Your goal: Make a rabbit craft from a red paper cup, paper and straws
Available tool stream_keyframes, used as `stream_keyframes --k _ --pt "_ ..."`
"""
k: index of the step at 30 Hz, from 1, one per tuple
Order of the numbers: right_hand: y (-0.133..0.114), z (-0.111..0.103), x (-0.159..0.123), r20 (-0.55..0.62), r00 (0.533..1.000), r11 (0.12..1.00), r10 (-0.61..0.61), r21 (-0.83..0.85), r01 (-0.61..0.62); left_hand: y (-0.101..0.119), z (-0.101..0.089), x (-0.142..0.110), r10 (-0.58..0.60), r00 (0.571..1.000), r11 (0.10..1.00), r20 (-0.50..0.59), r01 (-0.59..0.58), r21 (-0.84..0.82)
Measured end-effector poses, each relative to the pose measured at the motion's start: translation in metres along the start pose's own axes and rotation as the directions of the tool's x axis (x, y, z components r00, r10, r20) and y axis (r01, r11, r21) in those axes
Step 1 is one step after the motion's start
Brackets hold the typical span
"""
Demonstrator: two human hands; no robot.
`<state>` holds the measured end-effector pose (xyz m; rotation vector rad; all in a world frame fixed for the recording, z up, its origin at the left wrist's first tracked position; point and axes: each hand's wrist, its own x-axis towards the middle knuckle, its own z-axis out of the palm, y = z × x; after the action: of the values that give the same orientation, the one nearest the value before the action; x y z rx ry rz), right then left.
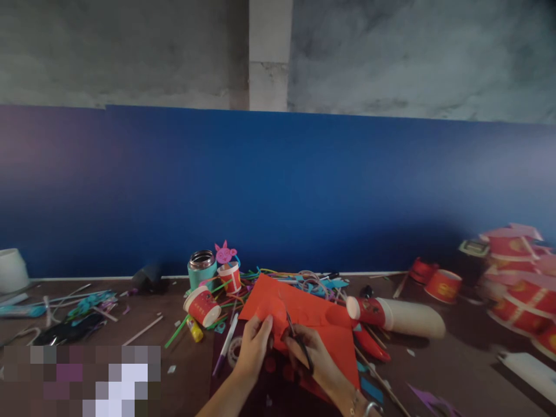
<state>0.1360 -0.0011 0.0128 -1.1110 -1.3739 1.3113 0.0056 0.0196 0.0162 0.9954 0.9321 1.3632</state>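
Observation:
My left hand pinches a piece of red paper between thumb and fingers. My right hand is closed round a pair of scissors with dark handles, their blades at the edge of that piece. Beneath and behind both hands lies a larger red sheet with rounded cut-outs in it. Left of my left hand are a white marker with a purple end and a roll of clear tape.
A teal thermos, a tipped red paper cup and a yellow glue bottle are at the left. Stacked white cups lie at the right, near red paper-cup models. A blue partition stands behind.

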Motion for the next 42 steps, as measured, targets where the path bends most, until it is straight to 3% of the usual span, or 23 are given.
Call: stream_keyframes --k 15,27,38,42 --pt "-0.0011 0.0011 0.0009 0.001 1.000 0.999 0.019 -0.037 -0.019 0.0016 -0.0037 -0.0021 0.006 0.996 1.000 -0.084 -0.004 0.020" --pt "-0.0001 0.0010 -0.0016 0.040 0.998 0.998 0.058 -0.014 -0.057 -0.0022 -0.0037 0.0027 0.045 0.999 0.998 -0.023 -0.044 0.035" --pt "-0.0019 0.0006 0.0013 0.023 0.999 0.997 0.029 -0.066 -0.028 -0.0003 -0.0024 0.0002 -0.021 0.995 1.000 -0.094 0.020 -0.016" --pt "-0.0051 0.0016 0.0007 0.018 0.999 0.997 0.031 -0.071 -0.030 0.0012 -0.0024 0.0000 0.008 0.996 1.000 -0.084 -0.009 -0.015"
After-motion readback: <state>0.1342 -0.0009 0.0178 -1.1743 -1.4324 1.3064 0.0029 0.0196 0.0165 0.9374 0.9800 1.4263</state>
